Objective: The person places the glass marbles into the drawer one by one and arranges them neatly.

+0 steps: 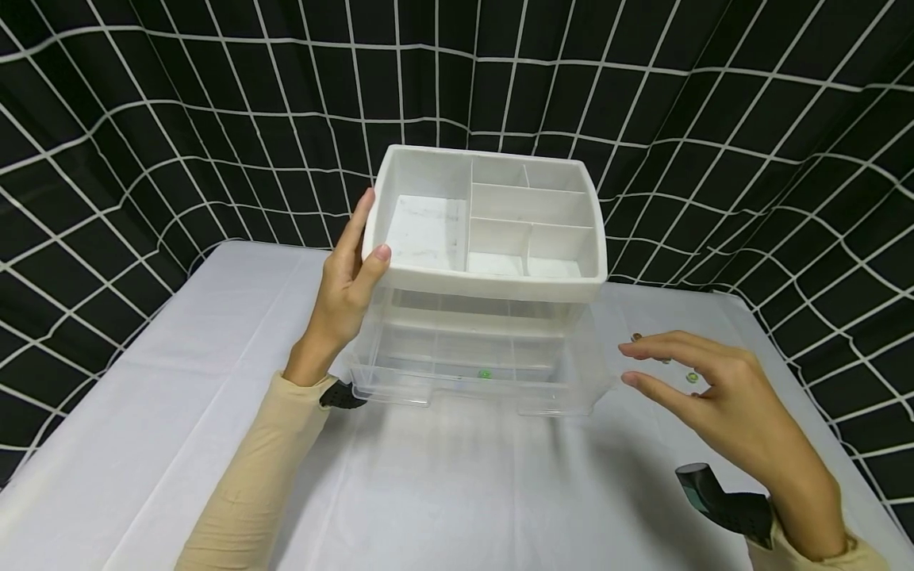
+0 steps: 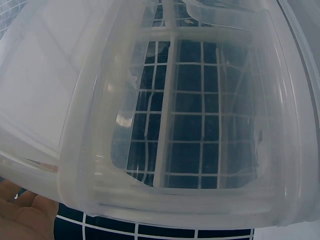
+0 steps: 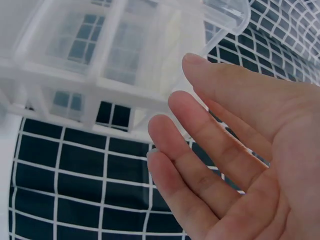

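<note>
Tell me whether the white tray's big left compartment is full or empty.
Empty: the head view looks into the big left compartment, and its pale bottom shows with nothing lying on it.

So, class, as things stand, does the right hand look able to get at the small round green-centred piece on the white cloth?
Probably yes: the right hand holds nothing, and the small round green-centred piece shows uncovered on the white cloth, outside the clear drawer, with nothing visible blocking it.

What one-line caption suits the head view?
Left hand grips a white organizer; the right hand hovers empty beside its clear drawer.
</note>
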The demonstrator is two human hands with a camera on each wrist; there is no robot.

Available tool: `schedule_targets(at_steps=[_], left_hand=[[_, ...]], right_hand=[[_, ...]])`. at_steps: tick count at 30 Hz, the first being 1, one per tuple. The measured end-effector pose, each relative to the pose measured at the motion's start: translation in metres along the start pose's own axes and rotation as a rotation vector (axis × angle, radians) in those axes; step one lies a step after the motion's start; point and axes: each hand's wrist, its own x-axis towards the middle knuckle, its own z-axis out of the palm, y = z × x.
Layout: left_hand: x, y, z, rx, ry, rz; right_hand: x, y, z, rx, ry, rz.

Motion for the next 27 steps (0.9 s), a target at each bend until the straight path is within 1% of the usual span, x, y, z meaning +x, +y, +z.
schedule_targets(at_steps=[6, 12, 15, 22, 27], left_hand=[[0.0, 0.0, 0.0, -0.002, -0.001, 0.004], [0.0, 0.0, 0.0, -0.004, -0.003, 0.011], [0.0, 0.0, 0.0, -0.001, -0.002, 0.016], [0.001, 0.0, 0.0, -0.004, -0.007, 0.016], [0.0, 0.0, -0.001, 0.008, -0.006, 0.011]], right_hand=[[-0.008, 0.008, 0.002, -0.008, 0.0, 0.018], [-0.018, 0.019, 0.004, -0.031, -0.011, 0.079], [-0.021, 0.025, 0.005, -0.042, -0.009, 0.082], [-0.023, 0.037, 0.008, -0.053, -0.011, 0.061], [-0.024, 0.044, 0.011, -0.043, -0.025, 0.083]])
